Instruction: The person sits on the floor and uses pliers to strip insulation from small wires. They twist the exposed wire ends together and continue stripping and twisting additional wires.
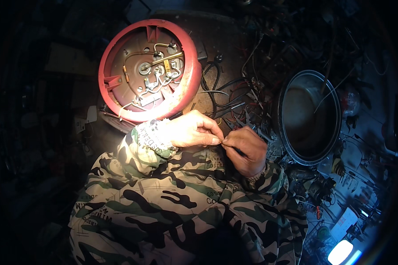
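My left hand (194,130) and my right hand (246,149) meet fingertip to fingertip in front of me, both pinched closed. Whatever lies between the fingertips is too small to make out. Just beyond my left hand rests a round red appliance base (192,75), its underside turned up under bright light. Inside it show a brown metal plate (132,44), a round central fitting (144,68), several wires and terminals, and a small amber-coloured part (126,73). Behind my fingers, black cables (213,84) lie in loops on the brown work surface.
A deep oval metal pot (311,117) stands to the right, with a thin wire over its rim. Loose wires and small metal parts (254,95) clutter the surface between pot and base. Far lower right, a lamp (340,252) glows. The left side is very dark.
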Demonstrator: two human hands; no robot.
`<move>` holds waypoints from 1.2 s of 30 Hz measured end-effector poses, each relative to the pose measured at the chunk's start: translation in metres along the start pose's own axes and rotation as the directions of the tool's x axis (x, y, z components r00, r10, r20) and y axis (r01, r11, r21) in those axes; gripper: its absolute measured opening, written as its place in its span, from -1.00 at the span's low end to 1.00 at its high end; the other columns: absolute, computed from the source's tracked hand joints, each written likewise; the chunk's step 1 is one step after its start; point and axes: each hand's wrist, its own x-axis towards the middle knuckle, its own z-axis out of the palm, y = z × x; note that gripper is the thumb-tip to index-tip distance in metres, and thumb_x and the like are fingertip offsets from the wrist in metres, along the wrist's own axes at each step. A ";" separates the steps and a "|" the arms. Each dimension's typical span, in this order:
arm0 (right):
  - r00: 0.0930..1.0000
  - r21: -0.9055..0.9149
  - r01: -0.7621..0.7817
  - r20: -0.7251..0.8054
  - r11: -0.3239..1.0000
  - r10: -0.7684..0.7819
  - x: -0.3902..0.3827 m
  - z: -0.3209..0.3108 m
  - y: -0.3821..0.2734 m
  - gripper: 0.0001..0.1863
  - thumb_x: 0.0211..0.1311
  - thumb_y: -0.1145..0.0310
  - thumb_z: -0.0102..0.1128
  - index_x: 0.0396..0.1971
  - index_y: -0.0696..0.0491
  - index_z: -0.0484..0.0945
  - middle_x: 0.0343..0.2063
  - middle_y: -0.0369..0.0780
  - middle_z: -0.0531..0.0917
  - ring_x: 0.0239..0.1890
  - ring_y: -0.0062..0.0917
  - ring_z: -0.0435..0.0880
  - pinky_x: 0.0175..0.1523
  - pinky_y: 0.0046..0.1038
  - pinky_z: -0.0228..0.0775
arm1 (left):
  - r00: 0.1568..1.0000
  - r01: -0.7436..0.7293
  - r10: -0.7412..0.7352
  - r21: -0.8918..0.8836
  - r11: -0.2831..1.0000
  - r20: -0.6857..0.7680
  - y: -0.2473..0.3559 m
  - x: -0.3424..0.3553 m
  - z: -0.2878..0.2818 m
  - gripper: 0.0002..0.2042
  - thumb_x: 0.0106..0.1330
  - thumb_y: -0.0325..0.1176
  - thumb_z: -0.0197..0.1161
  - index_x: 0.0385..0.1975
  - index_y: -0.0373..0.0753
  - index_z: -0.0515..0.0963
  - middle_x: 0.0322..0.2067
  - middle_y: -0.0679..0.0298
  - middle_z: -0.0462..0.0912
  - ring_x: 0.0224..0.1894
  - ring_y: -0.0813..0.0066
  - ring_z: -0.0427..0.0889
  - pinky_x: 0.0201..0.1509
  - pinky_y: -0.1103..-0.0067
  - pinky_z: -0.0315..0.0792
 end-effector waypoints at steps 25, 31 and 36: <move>0.852 0.176 -0.517 0.195 0.838 0.485 0.001 0.001 -0.013 -0.92 0.18 0.59 0.21 -0.34 0.26 0.57 -0.45 -0.15 0.60 -0.44 -0.54 0.56 -0.32 -0.52 0.40 | 0.661 -0.294 0.744 0.945 0.144 0.092 -0.002 -0.004 0.025 -0.81 0.01 -0.46 0.34 -0.58 -0.22 0.39 -0.60 0.25 0.34 -0.54 0.28 0.51 -0.58 0.43 0.42; 0.963 0.115 -0.268 0.026 0.956 0.267 0.003 0.003 -0.010 -0.91 0.14 0.62 0.20 -0.34 0.25 0.57 -0.45 -0.14 0.58 -0.45 -0.46 0.57 -0.33 -0.51 0.42 | 0.763 -0.341 0.632 0.748 0.569 -0.133 0.005 -0.009 0.022 -0.82 0.06 -0.43 0.43 -0.39 -0.29 0.58 -0.53 0.20 0.54 -0.52 0.30 0.61 -0.52 0.50 0.48; 0.973 -0.257 0.229 0.022 0.939 -0.231 0.003 0.007 -0.005 -0.77 -0.10 0.62 0.29 -0.33 0.24 0.58 -0.40 -0.10 0.60 -0.43 -0.29 0.59 -0.35 -0.41 0.47 | 0.999 -0.011 0.021 0.241 0.970 -0.041 0.010 -0.012 0.007 -0.77 0.26 -0.32 0.32 -0.21 -0.35 0.64 -0.36 0.27 0.67 -0.37 0.66 0.57 -0.26 0.67 0.48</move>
